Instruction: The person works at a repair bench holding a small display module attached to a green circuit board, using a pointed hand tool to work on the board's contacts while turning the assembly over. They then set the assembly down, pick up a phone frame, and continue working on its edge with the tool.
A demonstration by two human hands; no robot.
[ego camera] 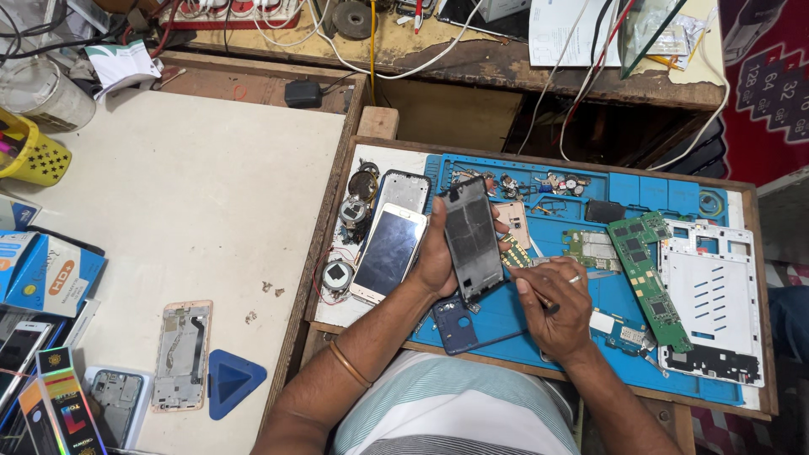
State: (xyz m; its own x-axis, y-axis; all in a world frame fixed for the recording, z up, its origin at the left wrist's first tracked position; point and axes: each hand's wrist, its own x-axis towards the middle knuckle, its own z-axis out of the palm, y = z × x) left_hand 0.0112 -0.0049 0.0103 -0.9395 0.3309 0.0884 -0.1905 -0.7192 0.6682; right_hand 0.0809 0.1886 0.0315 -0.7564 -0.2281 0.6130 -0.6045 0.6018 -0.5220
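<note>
- The left hand [434, 257] is clamped around a dark, stripped phone body [472, 240], holding it upright and tilted slightly, above the middle of the blue repair mat [539, 316].
- The right hand [556, 307] is closed around a thin dark tool [548, 302], its tip touching the near right edge of the phone body; a ring sits on one finger.
- The two hands are close together, meeting at the phone body.
- Just left of the left hand lies a white phone with a dark screen [388, 251], and beyond it a dark phone frame [404, 192].
- Below the hands, on the mat, rests a blue back cover [455, 324].
- Right of the hands lie a long green circuit board [645, 274] and, further right, a large white tablet frame [712, 299].
- Small screws and parts are scattered along the far edge of the mat.
- On the pale worktop [194, 202] to the left lie a gold phone chassis [181, 354] and a blue triangular pick [232, 381] near it.
- A yellow perforated cup [34, 156] stands at the far left.
</note>
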